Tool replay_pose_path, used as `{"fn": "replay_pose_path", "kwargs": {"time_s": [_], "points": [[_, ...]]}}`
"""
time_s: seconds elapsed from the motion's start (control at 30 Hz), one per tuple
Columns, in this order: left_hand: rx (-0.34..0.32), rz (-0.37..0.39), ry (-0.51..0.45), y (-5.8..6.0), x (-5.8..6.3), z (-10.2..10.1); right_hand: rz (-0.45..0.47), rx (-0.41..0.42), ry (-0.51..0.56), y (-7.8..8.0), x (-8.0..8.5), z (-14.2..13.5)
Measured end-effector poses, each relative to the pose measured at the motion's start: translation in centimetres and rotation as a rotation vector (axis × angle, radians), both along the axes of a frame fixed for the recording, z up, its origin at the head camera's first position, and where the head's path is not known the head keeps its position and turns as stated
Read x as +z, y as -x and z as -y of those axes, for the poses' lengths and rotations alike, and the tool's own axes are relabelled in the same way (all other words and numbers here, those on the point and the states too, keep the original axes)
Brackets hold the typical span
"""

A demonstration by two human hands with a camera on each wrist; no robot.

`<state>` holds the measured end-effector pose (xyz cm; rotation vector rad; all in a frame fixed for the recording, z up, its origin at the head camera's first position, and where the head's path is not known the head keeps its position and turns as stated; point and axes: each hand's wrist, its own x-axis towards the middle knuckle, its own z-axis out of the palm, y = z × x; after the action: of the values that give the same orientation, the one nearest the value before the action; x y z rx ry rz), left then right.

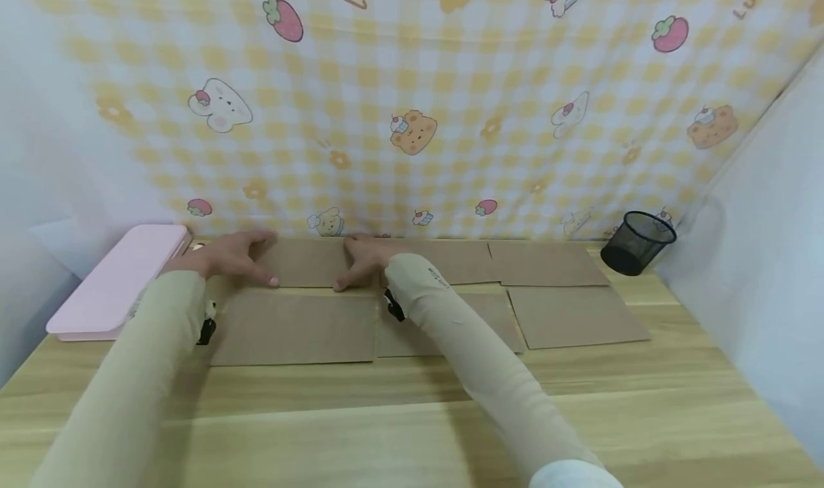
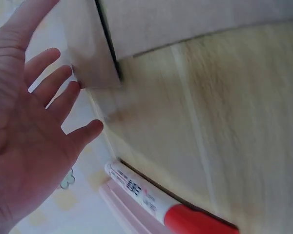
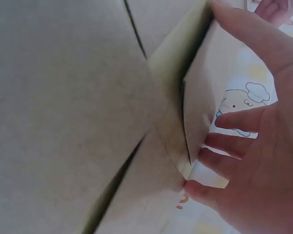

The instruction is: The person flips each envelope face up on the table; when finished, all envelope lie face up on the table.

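Left hand (image 1: 222, 255): your fingers spread apart, at the left end of 1 card (image 1: 309, 262).
Right hand (image 1: 368, 253): your fingers spread, at its right end.
Card: back row, tabletop (image 1: 309, 431), between your hands.

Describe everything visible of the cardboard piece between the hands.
The cardboard piece is plain brown, thin, oblong, unprinted where visible. It seems to lie flat on the wooden table, leftmost in the back row, beside the patterned cloth. The left hand and right hand bracket it, thumbs at its front edge, fingers near the back.
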<state>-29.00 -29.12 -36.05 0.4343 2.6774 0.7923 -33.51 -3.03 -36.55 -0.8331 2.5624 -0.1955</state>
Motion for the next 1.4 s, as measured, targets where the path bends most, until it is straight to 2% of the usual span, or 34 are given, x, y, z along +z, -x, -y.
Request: {"fn": "replay_pose_path", "kwargs": {"time_s": [0.27, 0.43, 0.53, 0.73, 0.8, 0.97, 1.03, 1.23, 1.4], "points": [[-0.037, 0.007, 0.025, 0.8, -0.5, -0.7, 0.002, -0.057, -0.022, 0.5, -0.4, 0.4], [-0.047, 0.017, 0.034, 0.6, -0.1, -0.9, -0.057, -0.022, -0.061, 0.4, 0.1, 0.8], [-0.066, -0.007, 0.050, 0.5, 0.1, -0.9, -0.047, -0.001, -0.033, 0.3, 0.3, 0.9], [-0.113, -0.099, 0.084, 0.5, 0.3, -1.0, -0.008, -0.026, 0.072, 0.0, 0.3, 0.2], [-0.117, -0.136, 0.130, 0.4, 0.5, -1.2, -0.018, -0.031, 0.114, -0.1, 0.3, -0.2], [-0.114, -0.237, 0.281, -0.6, 1.6, -1.8, -0.031, -0.007, 0.214, -0.5, 1.1, -1.6], [-0.124, -0.290, 0.302, -1.1, 2.1, -2.2, -0.028, 0.005, 0.245, -0.9, 1.5, -2.5], [-0.189, -0.415, 0.266, -3.0, 2.5, -4.0, -0.040, 0.010, 0.287, -2.9, 2.5, -5.8], [-0.183, -0.451, 0.178, -4.4, 2.4, -5.7, -0.060, 0.004, 0.296, -4.8, 2.9, -8.3]]}}
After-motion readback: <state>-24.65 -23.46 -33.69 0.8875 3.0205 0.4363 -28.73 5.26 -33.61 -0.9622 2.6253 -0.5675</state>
